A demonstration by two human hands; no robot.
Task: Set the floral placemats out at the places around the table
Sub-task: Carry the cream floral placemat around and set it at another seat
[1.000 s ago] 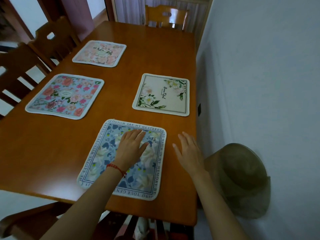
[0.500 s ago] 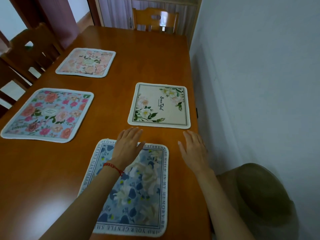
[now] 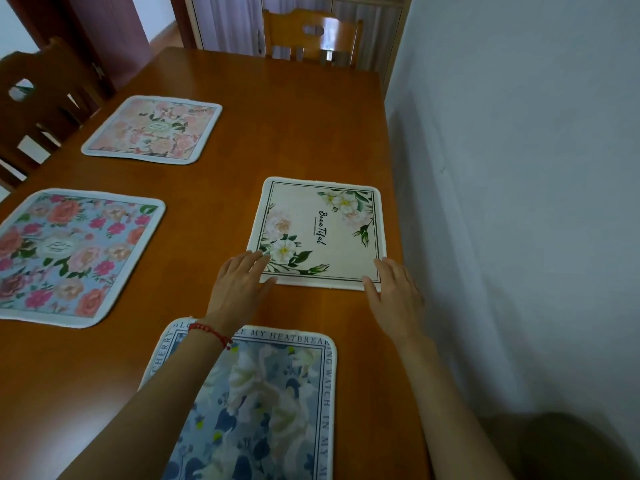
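At your far left the blue placemat with pink roses (image 3: 71, 252) lies flat by the table (image 3: 294, 126) edge, and beyond it the pale pink placemat (image 3: 154, 129) sits at the next place, both well apart from your hands. Nearest you, under your left forearm, the blue-and-white lettered placemat (image 3: 277, 403) lies flat at your own place. Your left hand (image 3: 239, 289) is spread flat, fingers loosely open and holding nothing, its fingertips (image 3: 258, 259) touching the near left corner of the cream placemat (image 3: 322, 233). That mat lies straight ahead of both hands, its sides roughly square to the table edge, its right edge close to the wall (image 3: 519, 202). Your right hand (image 3: 394, 292) is likewise open and empty, at the near right corner. Neither hand is nearer, so any squaring-up likely wants both corners moved together.
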